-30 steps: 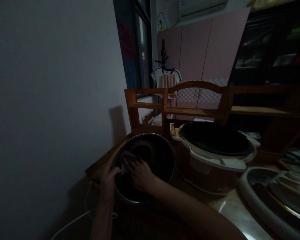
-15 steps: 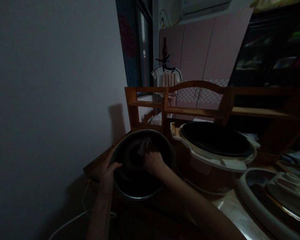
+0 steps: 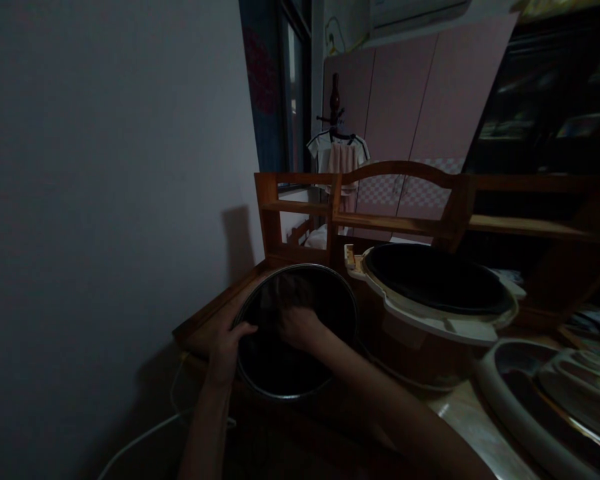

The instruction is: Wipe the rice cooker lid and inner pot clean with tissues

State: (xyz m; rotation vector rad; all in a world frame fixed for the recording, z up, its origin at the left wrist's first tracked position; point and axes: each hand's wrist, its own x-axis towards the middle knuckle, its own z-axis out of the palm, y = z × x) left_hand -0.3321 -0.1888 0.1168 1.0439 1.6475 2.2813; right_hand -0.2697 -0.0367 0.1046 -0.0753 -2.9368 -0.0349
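Observation:
A round black inner pot (image 3: 293,380) with a shiny rim is tilted toward me on the wooden desk. My left hand (image 3: 226,350) grips its left rim, thumb over the edge and the other fingers hidden behind the wall. Inside the pot, my right hand (image 3: 301,327) is closed around a cloth (image 3: 276,293), which looks dim and smeared against the black surface. To the right stands an electric cooker body (image 3: 425,333) with a dark opening and a pale rim. Its lid (image 3: 550,380) lies nearer to me at the right.
A wooden shelf rack (image 3: 397,223) runs along the back of the desk. On the left is a plain wall (image 3: 115,200). A white cable (image 3: 145,437) hangs at lower left. Beyond the rack, clothes (image 3: 337,153) hang on a stand before a pink wardrobe (image 3: 400,100).
The pot and my left hand sit slightly farther right in view. My right hand has shifted a little left within the pot, and the cloth now shows less clearly.

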